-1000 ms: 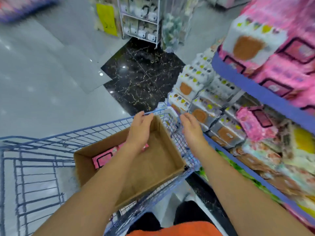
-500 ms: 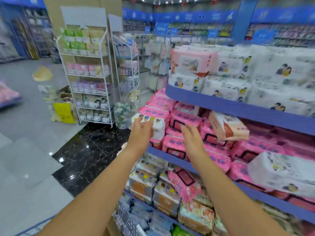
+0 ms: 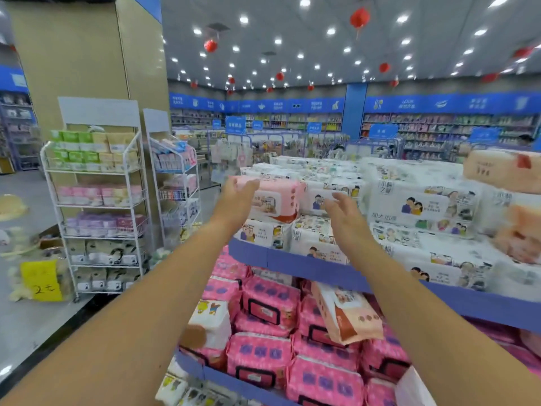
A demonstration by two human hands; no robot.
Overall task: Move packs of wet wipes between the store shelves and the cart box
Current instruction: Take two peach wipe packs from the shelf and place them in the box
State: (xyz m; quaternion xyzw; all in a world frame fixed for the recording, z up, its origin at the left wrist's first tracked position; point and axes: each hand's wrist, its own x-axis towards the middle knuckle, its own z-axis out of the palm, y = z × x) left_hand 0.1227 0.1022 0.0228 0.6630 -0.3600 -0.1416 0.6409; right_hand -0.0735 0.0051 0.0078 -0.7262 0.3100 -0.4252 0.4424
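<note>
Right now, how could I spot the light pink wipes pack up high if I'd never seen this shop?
Look at the top blue shelf of the wipes display, piled with white cartoon packs. At its left corner, the pale pink pack lies on top of the pile. It is the only pink one among those white packs; the peach packs are far at the right end.

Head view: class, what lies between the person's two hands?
A pink pack on the top shelf sits between the left hand and right hand, seen in the head view.
</note>
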